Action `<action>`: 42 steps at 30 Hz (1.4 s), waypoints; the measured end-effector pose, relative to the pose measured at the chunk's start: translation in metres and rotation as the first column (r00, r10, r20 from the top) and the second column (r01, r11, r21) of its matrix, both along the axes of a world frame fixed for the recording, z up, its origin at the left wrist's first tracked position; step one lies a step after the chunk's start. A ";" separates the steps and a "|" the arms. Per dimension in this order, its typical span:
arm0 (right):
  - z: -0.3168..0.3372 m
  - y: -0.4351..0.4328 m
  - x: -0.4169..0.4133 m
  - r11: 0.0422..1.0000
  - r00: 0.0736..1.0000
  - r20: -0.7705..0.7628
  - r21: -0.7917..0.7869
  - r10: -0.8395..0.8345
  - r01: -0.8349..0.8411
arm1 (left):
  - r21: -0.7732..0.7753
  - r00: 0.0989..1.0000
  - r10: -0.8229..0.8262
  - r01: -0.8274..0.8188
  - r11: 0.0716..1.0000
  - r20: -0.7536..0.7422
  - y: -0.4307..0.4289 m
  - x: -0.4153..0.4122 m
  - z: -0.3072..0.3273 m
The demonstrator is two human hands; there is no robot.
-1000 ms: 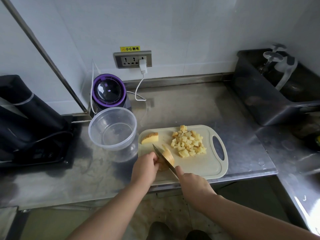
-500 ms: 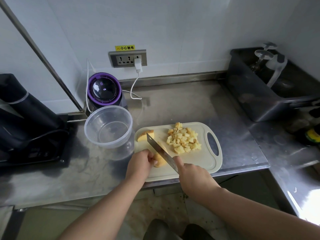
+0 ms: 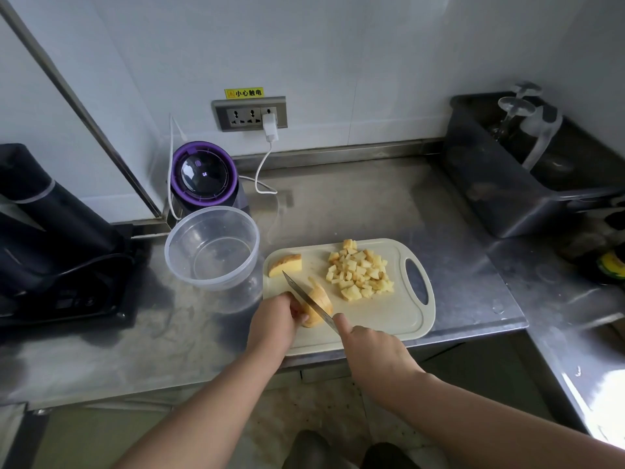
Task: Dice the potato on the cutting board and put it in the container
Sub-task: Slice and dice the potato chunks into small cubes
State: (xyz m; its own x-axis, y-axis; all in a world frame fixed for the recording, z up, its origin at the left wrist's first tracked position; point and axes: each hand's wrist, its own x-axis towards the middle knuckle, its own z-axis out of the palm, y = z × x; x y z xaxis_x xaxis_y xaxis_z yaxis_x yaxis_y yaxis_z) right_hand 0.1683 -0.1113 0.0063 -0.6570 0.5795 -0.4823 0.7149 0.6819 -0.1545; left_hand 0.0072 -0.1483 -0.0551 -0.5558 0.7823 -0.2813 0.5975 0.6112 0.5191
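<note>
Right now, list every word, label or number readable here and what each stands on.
"小心触电": yellow sticker above the socket panel.
Lit mark on the purple appliance: too small to read.
Yellow-green label on the dark item at the right edge: too blurred to read.

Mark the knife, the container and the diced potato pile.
knife [image 3: 306, 297], head view, middle of the blade.
container [image 3: 216, 281], head view, front wall below the rim.
diced potato pile [image 3: 360, 270], head view, centre of the heap.
</note>
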 end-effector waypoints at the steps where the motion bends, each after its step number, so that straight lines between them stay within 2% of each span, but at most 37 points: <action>1: -0.001 0.001 -0.001 1.000 1.000 0.003 -0.009 -0.005 0.005 | -0.001 1.000 0.000 0.000 1.000 -0.011 0.000 0.000 0.000; 7: -0.022 0.000 -0.008 0.997 0.999 0.026 -0.060 -0.045 0.047 | -0.022 0.996 -0.030 0.028 0.999 -0.086 0.000 0.001 0.003; 11: -0.025 0.001 -0.007 0.995 0.997 0.024 -0.067 -0.074 0.076 | -0.025 0.998 -0.035 0.034 0.999 -0.048 0.000 -0.001 0.002; 15: -0.015 0.001 -0.001 0.990 0.992 -0.049 -0.087 -0.115 0.111 | 0.001 1.000 -0.024 0.024 1.000 0.012 -0.002 -0.003 0.002; 20: 0.000 0.000 0.003 0.996 0.990 -0.112 -0.040 -0.086 0.082 | 0.008 0.997 0.035 -0.035 0.999 0.068 -0.005 -0.003 -0.002; 39: -0.012 -0.005 -0.007 0.999 0.999 -0.011 -0.036 -0.040 0.039 | -0.016 1.000 0.022 -0.021 1.000 0.004 -0.004 -0.002 -0.003; 42: -0.022 -0.004 -0.011 0.998 0.999 0.003 -0.051 -0.037 0.037 | -0.010 0.999 -0.014 0.014 1.000 -0.050 -0.003 -0.003 -0.004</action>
